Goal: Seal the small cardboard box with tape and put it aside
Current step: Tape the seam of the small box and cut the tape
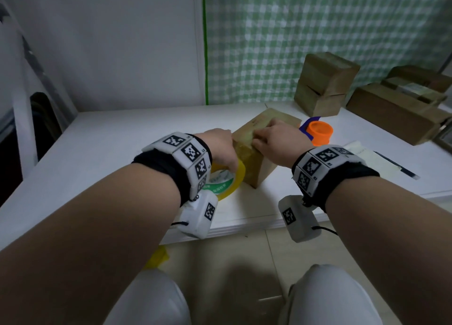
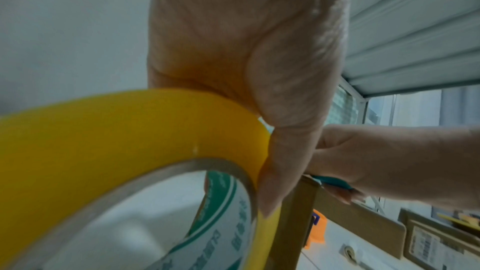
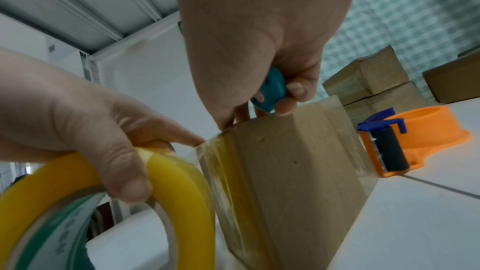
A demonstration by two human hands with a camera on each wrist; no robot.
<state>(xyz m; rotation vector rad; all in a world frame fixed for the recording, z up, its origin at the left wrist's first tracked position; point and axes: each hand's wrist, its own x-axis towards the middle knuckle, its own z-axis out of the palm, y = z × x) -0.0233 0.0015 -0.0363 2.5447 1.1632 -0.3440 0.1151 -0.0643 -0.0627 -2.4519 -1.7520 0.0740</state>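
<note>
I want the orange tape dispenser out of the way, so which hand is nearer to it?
Right. The right hand rests on the small cardboard box just beside the orange tape dispenser; the left hand grips the yellow tape roll beyond the box.

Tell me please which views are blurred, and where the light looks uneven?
Head view: dim overall, the stacked boxes at the far right soft. Left wrist view: the tape roll and left hand are close and smeared. Right wrist view: sharper, the small cardboard box clear, with sheen on its tape.
</note>
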